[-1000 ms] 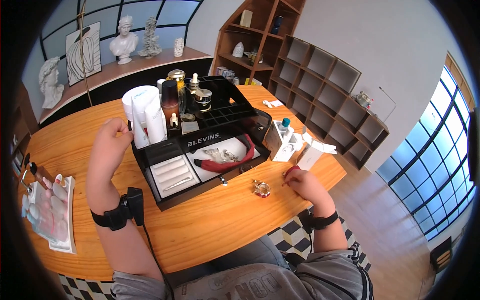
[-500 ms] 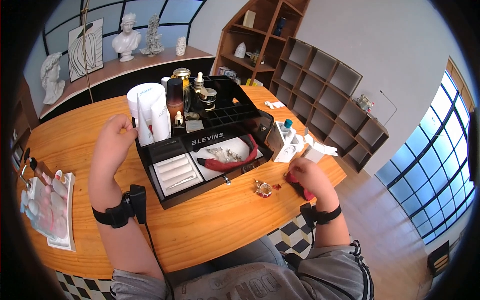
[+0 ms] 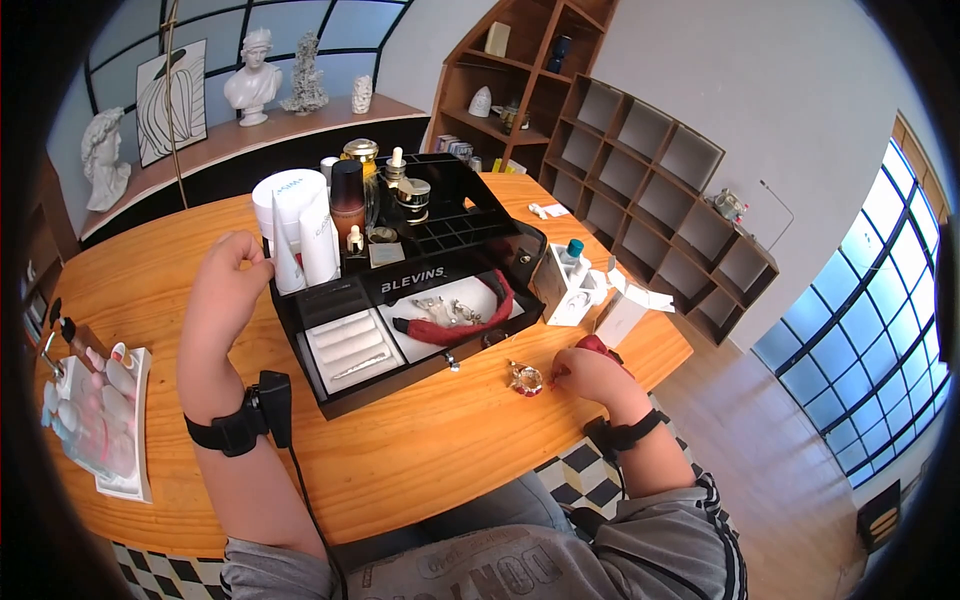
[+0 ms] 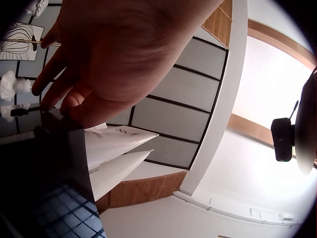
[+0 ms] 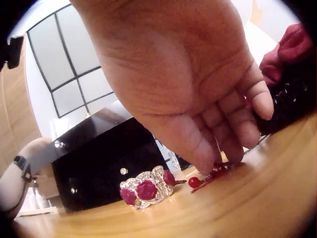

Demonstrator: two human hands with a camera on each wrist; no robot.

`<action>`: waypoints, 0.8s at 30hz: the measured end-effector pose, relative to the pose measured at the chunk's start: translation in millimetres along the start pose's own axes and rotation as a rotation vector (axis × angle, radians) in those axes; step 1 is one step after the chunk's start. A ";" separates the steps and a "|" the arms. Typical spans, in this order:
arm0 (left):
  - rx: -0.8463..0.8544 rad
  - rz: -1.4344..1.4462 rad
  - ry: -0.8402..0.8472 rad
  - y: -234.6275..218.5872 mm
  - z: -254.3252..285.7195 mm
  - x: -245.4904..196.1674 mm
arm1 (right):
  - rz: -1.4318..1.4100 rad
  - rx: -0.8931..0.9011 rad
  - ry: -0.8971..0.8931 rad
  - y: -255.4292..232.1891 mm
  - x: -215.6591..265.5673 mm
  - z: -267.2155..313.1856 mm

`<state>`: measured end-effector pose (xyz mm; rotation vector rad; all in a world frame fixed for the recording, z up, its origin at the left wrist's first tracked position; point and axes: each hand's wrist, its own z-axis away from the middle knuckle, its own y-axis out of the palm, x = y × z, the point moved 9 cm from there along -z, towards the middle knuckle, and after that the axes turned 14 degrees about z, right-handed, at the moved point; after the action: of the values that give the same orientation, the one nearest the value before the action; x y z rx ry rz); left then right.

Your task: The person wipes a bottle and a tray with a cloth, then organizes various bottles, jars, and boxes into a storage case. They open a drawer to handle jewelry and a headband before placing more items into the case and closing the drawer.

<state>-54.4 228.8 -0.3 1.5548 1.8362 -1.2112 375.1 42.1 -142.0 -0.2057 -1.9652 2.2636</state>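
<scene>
On the wooden table, my right hand (image 3: 592, 376) has its thumb and fingertips together on a small red beaded jewelry piece (image 5: 218, 173), pinching it at the tabletop. Close to its left stands a bracelet (image 5: 147, 190), silvery with red rose-like stones. Dark red cloth (image 3: 598, 345) lies just beyond the hand. My left hand (image 3: 225, 278) rests at the left edge of the black jewelry box (image 3: 400, 375), fingers loosely bent beside the white tubes (image 3: 320, 240). Its drawer holds a red headband (image 3: 435, 330), pale jewelry and white ring rolls (image 3: 345, 338).
Jars and bottles crowd the box's top, including a brown bottle (image 3: 347, 195). A white holder (image 3: 565, 290) and a white carton (image 3: 620, 315) stand right of the box. At the table's left, a white tray (image 3: 140, 440) carries makeup sponges.
My right hand has moved from the red cloth leftward and down onto the small red jewelry piece. The cloth now shows beyond the hand. My left hand has stayed at the box.
</scene>
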 end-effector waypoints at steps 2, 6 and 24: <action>0.001 0.002 0.003 0.1 -0.4 1.6 | 0.028 0.006 0.020 -0.4 -1.6 -0.2; 0.006 -0.002 0.000 0.0 -1.3 3.2 | 0.105 -0.044 0.050 -15.4 -2.7 -1.5; -0.020 -0.028 0.034 -1.0 2.0 -6.2 | -0.052 -0.420 -0.146 -178.9 62.4 40.6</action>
<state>-54.1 223.7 4.0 1.5525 1.8919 -1.1830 308.4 39.5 40.0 -0.0297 -2.4735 1.8566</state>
